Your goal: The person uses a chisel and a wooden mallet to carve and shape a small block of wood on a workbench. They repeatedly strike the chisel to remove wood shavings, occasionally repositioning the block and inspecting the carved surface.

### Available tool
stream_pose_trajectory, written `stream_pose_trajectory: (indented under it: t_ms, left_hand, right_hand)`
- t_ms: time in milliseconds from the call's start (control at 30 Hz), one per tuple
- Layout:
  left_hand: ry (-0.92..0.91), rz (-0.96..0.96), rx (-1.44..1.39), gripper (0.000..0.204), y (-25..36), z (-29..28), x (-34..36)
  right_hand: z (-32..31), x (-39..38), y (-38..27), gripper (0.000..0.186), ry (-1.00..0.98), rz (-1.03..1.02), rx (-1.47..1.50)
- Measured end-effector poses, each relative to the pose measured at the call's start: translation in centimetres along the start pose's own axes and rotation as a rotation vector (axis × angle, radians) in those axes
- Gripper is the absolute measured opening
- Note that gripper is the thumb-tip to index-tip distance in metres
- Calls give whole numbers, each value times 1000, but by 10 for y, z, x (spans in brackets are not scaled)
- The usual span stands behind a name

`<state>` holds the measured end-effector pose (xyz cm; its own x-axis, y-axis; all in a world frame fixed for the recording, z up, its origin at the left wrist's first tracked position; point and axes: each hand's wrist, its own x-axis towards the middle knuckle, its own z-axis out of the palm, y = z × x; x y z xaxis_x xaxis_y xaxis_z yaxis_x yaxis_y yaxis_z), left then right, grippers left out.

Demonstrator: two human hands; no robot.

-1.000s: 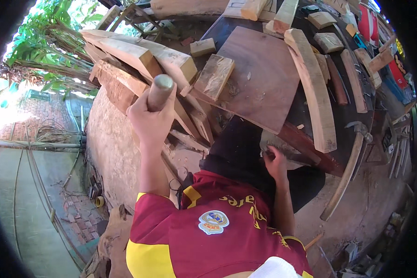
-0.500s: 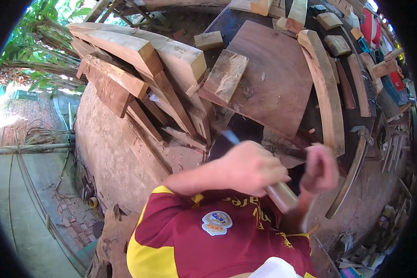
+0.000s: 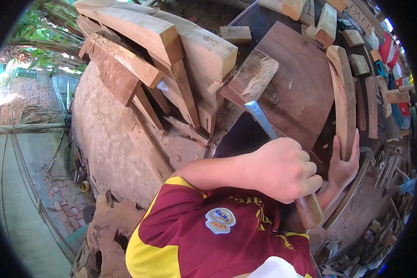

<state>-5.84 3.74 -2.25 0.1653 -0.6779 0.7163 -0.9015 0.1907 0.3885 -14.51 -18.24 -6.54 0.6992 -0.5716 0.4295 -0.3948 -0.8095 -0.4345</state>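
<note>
Right hand [image 3: 344, 167] moved onto curved beam [image 3: 343, 88]

Half a second ago in mid-air, it now clasps the beam's near end between thumb and fingers. Before the shirt [image 3: 185, 227], the left hand [image 3: 286, 169] is a fist around a chisel [image 3: 309, 212], long axis slanting: blade up-left, tip near the wood block [image 3: 255, 76], butt down-right.

The block [image 3: 255, 76] lies on the board [image 3: 306, 99], left of the beam [image 3: 343, 92].
</note>
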Motion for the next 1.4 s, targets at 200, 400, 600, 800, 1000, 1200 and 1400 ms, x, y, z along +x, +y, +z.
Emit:
stream_pose_trajectory:
  t_ms: [200, 400, 600, 800, 1000, 1200, 1400]
  left_hand:
    - [14, 9, 51, 21, -2, -2, 5]
    - [-15, -16, 116, 27, -14, -13, 12]
    - [127, -51, 185, 19, -20, -15, 13]
    - [299, -36, 186, 28, -25, -3, 22]
    - [316, -86, 206, 23, -30, 5, 25]
    - [355, -97, 217, 28, -32, 7, 26]
    - [390, -72, 198, 26, -33, 10, 29]
  right_hand:
    - [-2, -2, 3, 61, -29, -10, -19]
    - [-5, -2, -6, 59, -30, 24, -29]
    - [-5, -2, 0, 58, -20, -2, -24]
    - [-3, -2, 6, 57, -16, -16, 3]
    - [1, -1, 11, 60, 14, -46, 24]
    - [2, -1, 12, 60, 10, -49, 27]
    - [-1, 0, 7, 59, -28, -4, 25]
